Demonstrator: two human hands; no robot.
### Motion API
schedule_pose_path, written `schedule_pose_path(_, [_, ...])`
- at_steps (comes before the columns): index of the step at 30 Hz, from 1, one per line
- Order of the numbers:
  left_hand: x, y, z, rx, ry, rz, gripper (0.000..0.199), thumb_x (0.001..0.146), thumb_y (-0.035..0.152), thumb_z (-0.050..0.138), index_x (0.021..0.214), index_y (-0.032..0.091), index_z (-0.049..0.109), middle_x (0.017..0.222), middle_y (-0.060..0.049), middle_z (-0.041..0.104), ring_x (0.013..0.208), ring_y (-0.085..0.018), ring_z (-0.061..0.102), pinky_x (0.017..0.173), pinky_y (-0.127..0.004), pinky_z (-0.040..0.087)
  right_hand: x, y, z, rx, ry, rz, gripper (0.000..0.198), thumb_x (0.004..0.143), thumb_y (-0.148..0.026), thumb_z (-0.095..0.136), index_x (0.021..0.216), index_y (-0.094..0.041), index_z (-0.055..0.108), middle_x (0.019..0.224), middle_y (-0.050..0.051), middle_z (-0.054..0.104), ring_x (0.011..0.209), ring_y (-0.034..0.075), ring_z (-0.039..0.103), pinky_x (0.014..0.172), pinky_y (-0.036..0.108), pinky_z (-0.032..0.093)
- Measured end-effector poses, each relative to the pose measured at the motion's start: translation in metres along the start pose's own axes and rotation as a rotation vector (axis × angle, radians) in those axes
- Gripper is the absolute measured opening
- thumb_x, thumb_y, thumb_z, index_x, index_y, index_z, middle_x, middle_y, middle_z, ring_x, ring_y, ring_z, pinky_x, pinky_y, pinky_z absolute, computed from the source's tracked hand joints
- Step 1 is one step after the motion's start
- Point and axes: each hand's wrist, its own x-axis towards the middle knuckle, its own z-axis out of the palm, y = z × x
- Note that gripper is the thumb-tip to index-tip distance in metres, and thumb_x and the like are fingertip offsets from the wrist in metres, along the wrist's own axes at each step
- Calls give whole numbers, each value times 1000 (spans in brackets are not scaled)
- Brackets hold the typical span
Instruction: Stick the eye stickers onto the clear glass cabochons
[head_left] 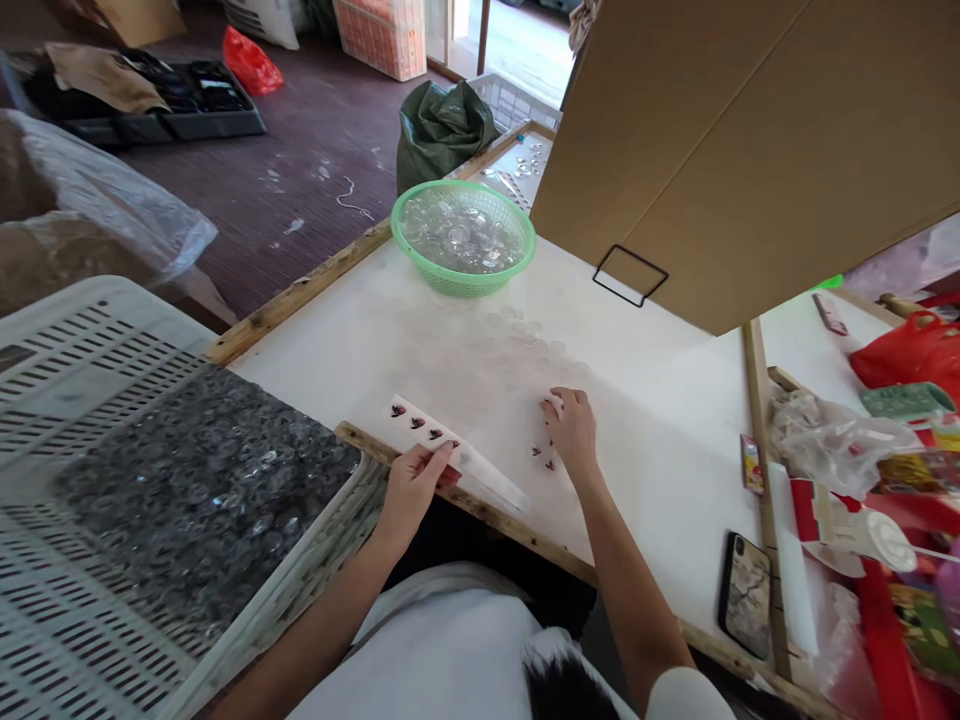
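My left hand [418,482] pinches a white strip of stickers [480,475] between thumb and fingers, near the table's front edge. Several small dark-and-red printed motifs run along the strip's far left part; the rest of it is plain white. To the right, my right hand [574,432] is down at the white tabletop [660,400] with its fingers curled together. A small pale thing shows at its fingertips, too small to make out. Just beside that hand lie a few small dark-and-red pieces [544,455]. Beyond both hands, clear round discs [525,328] are scattered over the table.
A green basket [463,285] full of clear discs stands at the back. At left, a white crate [97,310] holds many clear pieces. A large cardboard sheet [750,150] rises at back right. A phone [745,592] lies by the right wooden edge, with bags beyond.
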Motion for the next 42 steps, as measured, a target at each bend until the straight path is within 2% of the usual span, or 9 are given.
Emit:
schedule_pose_path(2, [-3, 3, 4, -7, -7, 13, 32, 73, 47, 70, 86, 17, 72, 60, -2, 68, 56, -20, 66, 54, -28, 53, -13, -18, -1, 99, 3, -57, 32, 86, -40, 57, 110, -20, 62, 114, 14, 60, 92, 25, 61, 80, 41, 48])
schedule_pose_path(7, [-9, 9, 13, -18, -64, 86, 38, 73, 48, 71, 94, 16, 70, 68, -2, 70, 58, -19, 67, 58, -28, 54, -52, -71, 4, 540, -393, -165, 22, 83, -38, 63, 99, -23, 63, 90, 4, 68, 72, 16, 62, 66, 29, 50])
schedule_pose_path(9, [-9, 9, 14, -24, -68, 96, 37, 75, 50, 69, 92, 17, 70, 67, -2, 70, 58, -19, 67, 59, -28, 54, -58, -81, 5, 607, -448, -156, 15, 85, -36, 60, 90, -23, 64, 78, 0, 68, 67, 15, 60, 61, 26, 47])
schedule_pose_path(16, [-4, 11, 11, -54, -40, 87, 34, 75, 48, 70, 83, 15, 70, 61, -2, 69, 55, -18, 66, 59, -28, 54, -63, -80, -2, 465, -355, -315, 14, 91, -27, 51, 98, -25, 63, 88, 3, 66, 76, 16, 60, 67, 27, 47])
schedule_pose_path(20, [-1, 6, 14, -82, -30, 56, 36, 73, 50, 70, 77, 15, 67, 58, -2, 68, 53, -18, 66, 58, -28, 54, -64, -81, 2, 481, -240, -351, 11, 89, -28, 53, 86, -25, 63, 92, 6, 62, 83, 18, 60, 72, 30, 50])
schedule_pose_path(23, [1, 0, 13, -77, -21, 45, 37, 73, 52, 70, 78, 15, 68, 57, -2, 67, 53, -18, 65, 58, -28, 54, -39, -63, 1, 548, -132, -224, 10, 86, -31, 55, 81, -23, 60, 83, 4, 62, 78, 17, 59, 69, 29, 51])
schedule_pose_path(27, [3, -3, 12, -58, -8, 60, 39, 72, 52, 71, 83, 15, 69, 56, -2, 67, 52, -18, 66, 57, -27, 54, 22, -6, -7, 550, 112, 158, 22, 82, -42, 54, 86, -21, 57, 80, 3, 62, 71, 15, 58, 64, 28, 49])
schedule_pose_path(30, [4, -2, 12, -23, -21, 68, 39, 72, 52, 71, 85, 15, 70, 56, -2, 67, 53, -19, 67, 57, -27, 54, 59, 33, -11, 506, 130, 333, 27, 76, -45, 57, 84, -20, 57, 78, 3, 64, 63, 14, 56, 58, 28, 47])
schedule_pose_path(42, [1, 2, 11, 0, -41, 52, 37, 75, 49, 69, 87, 14, 70, 57, -3, 68, 54, -19, 67, 56, -26, 54, 85, 53, 1, 283, 20, 363, 19, 71, -39, 60, 75, -20, 63, 70, 3, 66, 63, 17, 57, 59, 28, 42])
